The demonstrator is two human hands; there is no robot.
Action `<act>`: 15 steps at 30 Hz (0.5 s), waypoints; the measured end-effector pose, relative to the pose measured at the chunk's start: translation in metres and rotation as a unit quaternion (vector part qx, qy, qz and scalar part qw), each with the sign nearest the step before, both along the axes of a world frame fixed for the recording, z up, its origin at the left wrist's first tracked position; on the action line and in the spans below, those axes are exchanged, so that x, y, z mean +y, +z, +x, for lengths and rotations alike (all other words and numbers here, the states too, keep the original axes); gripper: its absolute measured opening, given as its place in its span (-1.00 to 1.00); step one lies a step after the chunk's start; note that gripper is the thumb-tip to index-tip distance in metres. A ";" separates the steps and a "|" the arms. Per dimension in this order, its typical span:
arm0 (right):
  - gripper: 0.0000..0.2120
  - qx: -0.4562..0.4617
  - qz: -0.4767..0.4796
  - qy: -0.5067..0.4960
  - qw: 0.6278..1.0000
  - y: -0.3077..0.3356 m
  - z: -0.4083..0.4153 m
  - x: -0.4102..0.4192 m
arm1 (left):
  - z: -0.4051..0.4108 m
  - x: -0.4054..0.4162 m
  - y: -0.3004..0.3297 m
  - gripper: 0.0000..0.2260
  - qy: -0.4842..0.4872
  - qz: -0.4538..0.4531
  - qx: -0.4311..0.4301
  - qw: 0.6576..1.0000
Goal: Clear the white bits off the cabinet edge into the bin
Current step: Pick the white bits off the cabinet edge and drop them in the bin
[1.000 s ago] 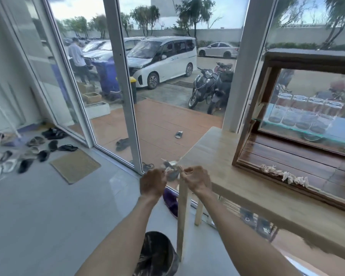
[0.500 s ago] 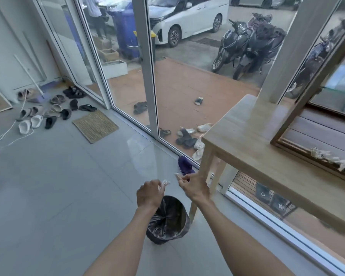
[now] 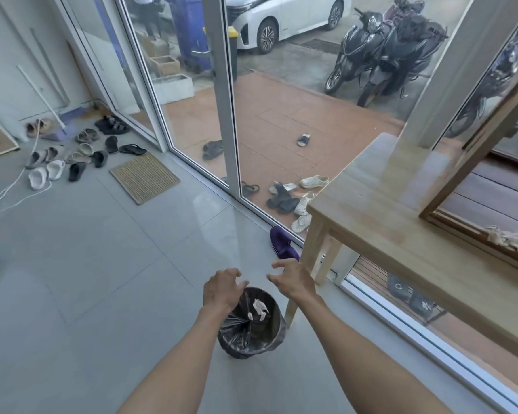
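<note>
A small round bin (image 3: 269, 339) lined with a dark bag stands on the floor by the table leg. White bits (image 3: 259, 307) hang in its mouth, just below my hands. My left hand (image 3: 222, 289) hovers over the bin's left rim, fingers spread and empty. My right hand (image 3: 292, 279) is above the bin's right side, also open and empty. More white bits (image 3: 509, 238) lie in a row along the lower edge of the wooden cabinet (image 3: 473, 234) at the far right, on the table.
The light wooden table (image 3: 377, 222) fills the right side, its leg (image 3: 307, 264) beside the bin. A purple slipper (image 3: 281, 243) lies by the glass door track. A doormat (image 3: 144, 177), several shoes and a white cord are at the left.
Both hands dropped from the table corner down to the bin, then opened. The white bits they pinched have left the fingers and are now in the bin's mouth.
</note>
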State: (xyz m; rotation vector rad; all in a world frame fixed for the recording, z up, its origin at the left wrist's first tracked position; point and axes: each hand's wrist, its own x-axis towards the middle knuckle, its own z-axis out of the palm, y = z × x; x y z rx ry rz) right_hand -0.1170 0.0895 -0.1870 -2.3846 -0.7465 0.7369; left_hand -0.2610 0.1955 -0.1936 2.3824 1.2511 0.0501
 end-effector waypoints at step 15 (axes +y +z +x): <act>-0.65 -0.043 0.051 0.008 0.998 0.067 0.021 0.000 | 0.026 0.009 0.065 -0.61 -0.047 0.054 -0.035 0.997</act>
